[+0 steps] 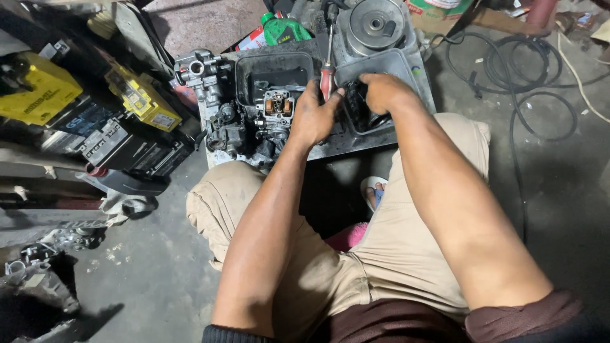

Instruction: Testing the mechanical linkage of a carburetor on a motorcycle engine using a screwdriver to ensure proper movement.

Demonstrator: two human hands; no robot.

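Left hand: I am watching my left hand (312, 117) curling its fingers around the red handle of a screwdriver (326, 77), closed on it, the shaft pointing up and away from me.
Right hand: my right hand (381, 91) is reaching into the right-hand grey tray (416, 73), fingers bent down over a dark part (357, 109); I cannot tell whether they are clamping it or only touching it.
Carburettor: a grimy metal carburettor body (277, 109), its open top showing two brass-coloured pieces, is sitting just beside my left hand at the front edge of the left tray (274, 63).
Bench: both trays are resting on a low metal stand (356, 141) directly ahead of my knees.
Nearby parts: more cast metal assemblies (202, 71) are crowding the stand's left end; a round pulley-like disc (375, 24) is lying beyond the right tray.
Surroundings: yellow-topped batteries (141, 98) are stacked at my left, black cables (521, 70) are looping across the concrete floor (159, 273) at my right.
Posture: I am sitting with khaki trousers (387, 254) spread either side of the stand.
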